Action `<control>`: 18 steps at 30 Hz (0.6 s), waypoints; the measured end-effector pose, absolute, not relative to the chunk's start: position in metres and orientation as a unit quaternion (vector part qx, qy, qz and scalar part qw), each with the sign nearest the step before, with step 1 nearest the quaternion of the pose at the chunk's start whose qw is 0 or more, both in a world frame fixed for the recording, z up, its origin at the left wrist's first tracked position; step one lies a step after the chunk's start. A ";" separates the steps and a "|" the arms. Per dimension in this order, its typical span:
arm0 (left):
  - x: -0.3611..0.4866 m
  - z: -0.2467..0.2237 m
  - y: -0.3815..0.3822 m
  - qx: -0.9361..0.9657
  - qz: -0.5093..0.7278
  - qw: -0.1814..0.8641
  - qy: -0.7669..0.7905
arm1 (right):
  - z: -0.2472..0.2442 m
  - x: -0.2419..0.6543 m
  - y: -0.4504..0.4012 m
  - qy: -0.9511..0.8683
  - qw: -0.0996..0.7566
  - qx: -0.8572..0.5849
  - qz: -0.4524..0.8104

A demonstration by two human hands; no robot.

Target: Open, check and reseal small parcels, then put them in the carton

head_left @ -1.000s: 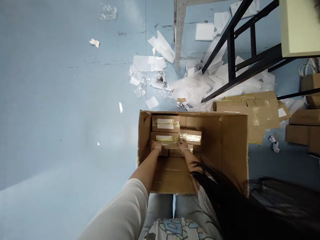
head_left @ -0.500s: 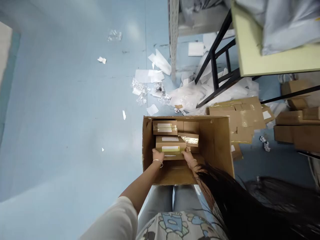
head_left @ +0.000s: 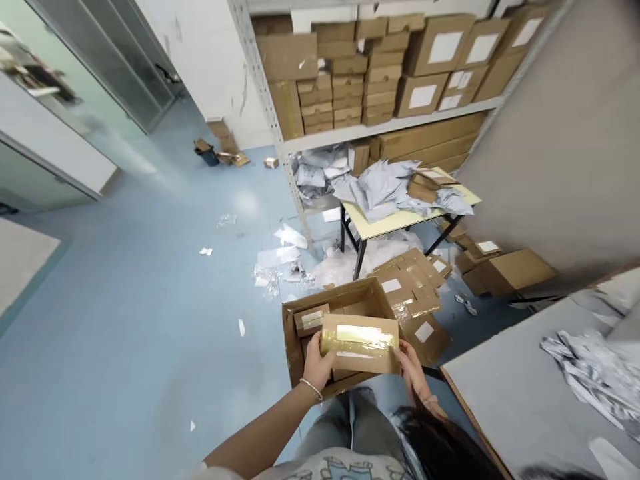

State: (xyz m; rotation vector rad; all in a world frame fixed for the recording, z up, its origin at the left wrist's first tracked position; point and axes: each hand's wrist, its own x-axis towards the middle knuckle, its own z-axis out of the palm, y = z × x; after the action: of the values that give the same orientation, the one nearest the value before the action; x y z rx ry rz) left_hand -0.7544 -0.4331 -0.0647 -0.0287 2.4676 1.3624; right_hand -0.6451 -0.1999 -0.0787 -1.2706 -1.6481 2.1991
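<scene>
As left hand [head_left: 318,364], right hand [head_left: 413,375] grip taped carton [head_left: 360,343] | seemingly vinyl blue storeroom floor [head_left: 125,320]

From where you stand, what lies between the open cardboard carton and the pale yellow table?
In the head view, taped cardboard packages and crumpled white wrapping lie on the floor between the open carton and the pale yellow table.

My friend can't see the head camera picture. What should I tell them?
The left hand and right hand hold a small brown cardboard box with shiny tape over a big open cardboard carton, on a blue floor with white paper scraps.
</scene>
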 end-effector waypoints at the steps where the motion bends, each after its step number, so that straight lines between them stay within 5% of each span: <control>1: -0.752 -0.047 -0.424 0.015 0.484 0.156 0.861 | -0.066 -0.629 -0.196 -0.532 0.082 -0.430 0.725; 8: -0.706 0.039 -0.347 0.229 0.479 0.189 0.826 | -0.010 -0.500 -0.178 -0.448 0.194 -0.466 0.738; 18: -0.507 0.079 -0.117 0.555 0.365 0.273 0.696 | 0.035 -0.238 -0.151 -0.268 0.388 -0.521 0.712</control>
State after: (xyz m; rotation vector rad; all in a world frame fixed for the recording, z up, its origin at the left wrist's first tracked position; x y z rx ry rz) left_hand -0.5075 -0.1167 0.0790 1.4931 1.8723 0.9831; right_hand -0.2378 -0.1509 0.0354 -1.3240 -0.6823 1.8100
